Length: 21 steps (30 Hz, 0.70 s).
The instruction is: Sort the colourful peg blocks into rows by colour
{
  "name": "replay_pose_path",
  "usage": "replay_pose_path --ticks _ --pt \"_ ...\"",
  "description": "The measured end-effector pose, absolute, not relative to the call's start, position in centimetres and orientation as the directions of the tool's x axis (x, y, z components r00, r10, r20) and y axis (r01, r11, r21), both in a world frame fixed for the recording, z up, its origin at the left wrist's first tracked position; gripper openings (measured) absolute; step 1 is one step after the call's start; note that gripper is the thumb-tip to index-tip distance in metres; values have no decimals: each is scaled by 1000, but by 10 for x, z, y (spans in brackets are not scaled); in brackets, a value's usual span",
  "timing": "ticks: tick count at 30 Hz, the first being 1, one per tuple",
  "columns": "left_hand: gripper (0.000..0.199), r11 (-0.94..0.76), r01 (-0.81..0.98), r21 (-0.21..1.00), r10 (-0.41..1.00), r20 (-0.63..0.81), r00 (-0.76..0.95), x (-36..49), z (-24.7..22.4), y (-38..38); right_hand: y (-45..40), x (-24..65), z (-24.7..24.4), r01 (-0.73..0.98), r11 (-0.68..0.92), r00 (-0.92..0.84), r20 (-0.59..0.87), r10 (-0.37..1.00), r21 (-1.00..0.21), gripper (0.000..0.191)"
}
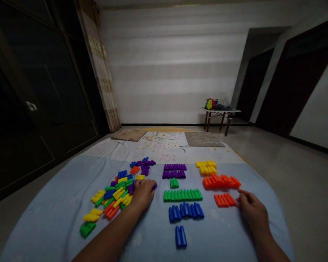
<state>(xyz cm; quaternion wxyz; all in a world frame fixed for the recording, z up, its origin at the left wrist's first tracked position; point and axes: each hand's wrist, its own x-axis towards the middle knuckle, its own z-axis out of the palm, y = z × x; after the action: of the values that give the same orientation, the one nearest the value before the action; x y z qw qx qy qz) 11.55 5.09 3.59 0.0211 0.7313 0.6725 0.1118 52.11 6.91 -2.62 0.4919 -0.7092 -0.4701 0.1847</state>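
Note:
My left hand [145,193] lies over the right edge of a mixed pile of bullet-shaped plastic blocks [118,194] in green, yellow, blue, orange and purple. Its fingers are curled round a purple block [155,186], mostly hidden beneath them. On the right, my right hand [253,209] rests on the cloth, with index finger and thumb apart. Its fingertips touch or nearly touch the ends of a long orange row [221,181] and a shorter orange row [225,200]. Nothing shows between those fingers.
Sorted rows stand mid-table: purple [175,171], green [183,195], a small green group [174,183], blue [186,212] and two blue blocks [180,237]. Yellow blocks [206,167] lie behind the orange. Two flat mats [205,139] are at the far edge; a small table [221,110] stands beyond.

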Motion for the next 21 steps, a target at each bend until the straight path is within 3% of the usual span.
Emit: replay_pose_path --ticks 11,21 --pt "34 -90 987 132 984 165 68 109 31 44 68 518 -22 468 -52 495 213 843 -882 44" --pt "28 -184 934 308 926 373 59 149 27 9 67 523 -25 487 -95 501 189 844 -868 44"
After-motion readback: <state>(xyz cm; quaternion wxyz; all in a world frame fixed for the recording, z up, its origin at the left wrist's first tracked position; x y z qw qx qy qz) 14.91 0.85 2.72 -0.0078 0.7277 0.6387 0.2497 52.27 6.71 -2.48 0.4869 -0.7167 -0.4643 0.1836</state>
